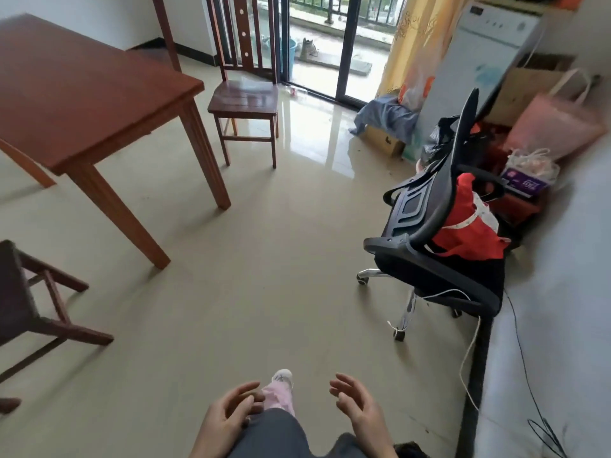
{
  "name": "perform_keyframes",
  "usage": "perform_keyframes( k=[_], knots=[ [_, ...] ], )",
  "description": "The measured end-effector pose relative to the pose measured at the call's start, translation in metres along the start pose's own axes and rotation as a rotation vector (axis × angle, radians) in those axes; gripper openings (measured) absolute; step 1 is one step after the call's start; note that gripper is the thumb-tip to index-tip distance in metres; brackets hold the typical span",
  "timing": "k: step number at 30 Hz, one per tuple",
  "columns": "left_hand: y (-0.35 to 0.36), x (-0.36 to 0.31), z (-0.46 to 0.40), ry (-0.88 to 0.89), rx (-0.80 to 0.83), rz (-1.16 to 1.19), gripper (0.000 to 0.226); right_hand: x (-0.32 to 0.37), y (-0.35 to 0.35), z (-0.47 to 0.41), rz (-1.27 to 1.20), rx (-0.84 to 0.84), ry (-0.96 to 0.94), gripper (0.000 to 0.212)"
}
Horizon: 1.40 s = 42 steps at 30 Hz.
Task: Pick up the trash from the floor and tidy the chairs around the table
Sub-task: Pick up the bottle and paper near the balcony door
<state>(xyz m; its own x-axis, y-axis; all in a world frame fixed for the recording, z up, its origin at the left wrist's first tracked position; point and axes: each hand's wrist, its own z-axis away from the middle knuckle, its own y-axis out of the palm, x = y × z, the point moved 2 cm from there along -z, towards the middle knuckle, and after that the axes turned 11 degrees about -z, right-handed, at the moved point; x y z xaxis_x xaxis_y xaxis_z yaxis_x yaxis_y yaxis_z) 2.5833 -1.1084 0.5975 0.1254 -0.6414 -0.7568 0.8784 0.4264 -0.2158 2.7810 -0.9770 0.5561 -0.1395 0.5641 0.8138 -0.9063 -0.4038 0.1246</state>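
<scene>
Chairs stand apart from the wooden table (pixel 82 94): one wooden chair (pixel 244 100) off its far corner near the balcony door (pixel 317 44), a second chair (pixel 23 302) at the left edge. Left hand (pixel 231 414) and right hand (pixel 357 404) hover low over the tiled floor (pixel 264 259), fingers spread, holding nothing. An office chair (pixel 436 239) carrying a red bag (pixel 469 226) sits by the right wall.

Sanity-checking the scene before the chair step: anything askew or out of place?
Yes. The wooden chair by the balcony door stands apart from the table, not tucked in. The second wooden chair at the left edge sits angled to it. A small piece of litter lies on the floor near the door track. Both hands are empty.
</scene>
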Motion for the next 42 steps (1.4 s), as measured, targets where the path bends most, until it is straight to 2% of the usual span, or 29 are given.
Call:
perform_keyframes(
  k=[4,6,8,12,15,17,20,22,27,32,42],
  knots=[
    [-0.02,-0.079,-0.077,0.06,0.063,-0.069,0.024,0.044,0.008,-0.061,-0.048,-0.076,0.015,0.034],
    [-0.025,-0.124,-0.11,0.103,0.103,-0.088,0.014,0.068,0.01,-0.091,-0.071,-0.104,0.013,0.033],
    [-0.029,-0.161,-0.145,0.139,0.133,-0.129,0.02,0.092,0.013,-0.121,-0.08,-0.123,0.02,0.033],
    [-0.031,-0.215,-0.213,0.161,0.14,-0.137,0.015,0.135,0.02,-0.188,-0.066,-0.117,0.025,0.032],
    [-0.028,-0.25,-0.272,0.136,0.123,-0.117,0.03,0.171,0.024,-0.254,-0.045,-0.098,0.014,0.032],
    [-0.025,-0.278,-0.325,0.108,0.103,-0.097,0.03,0.209,0.024,-0.319,-0.011,-0.077,0.003,0.032],
    [-0.024,-0.323,-0.393,0.077,0.063,-0.047,0.012,0.282,0.025,-0.411,0.02,-0.035,-0.043,0.023],
    [-0.028,-0.356,-0.432,0.07,0.033,-0.042,0.023,0.335,0.029,-0.464,0.048,0.007,-0.093,0.019],
    [-0.034,-0.434,-0.521,0.048,-0.016,-0.042,0.024,0.453,0.042,-0.576,0.135,0.063,-0.172,0.025],
    [-0.025,-0.51,-0.629,0.045,-0.032,-0.033,0.023,0.519,0.046,-0.69,0.12,0.043,-0.186,0.026],
    [-0.018,-0.749,-0.871,0.177,0.062,-0.115,0.013,0.632,0.012,-0.887,0.046,-0.07,-0.059,0.025]
  ],
)
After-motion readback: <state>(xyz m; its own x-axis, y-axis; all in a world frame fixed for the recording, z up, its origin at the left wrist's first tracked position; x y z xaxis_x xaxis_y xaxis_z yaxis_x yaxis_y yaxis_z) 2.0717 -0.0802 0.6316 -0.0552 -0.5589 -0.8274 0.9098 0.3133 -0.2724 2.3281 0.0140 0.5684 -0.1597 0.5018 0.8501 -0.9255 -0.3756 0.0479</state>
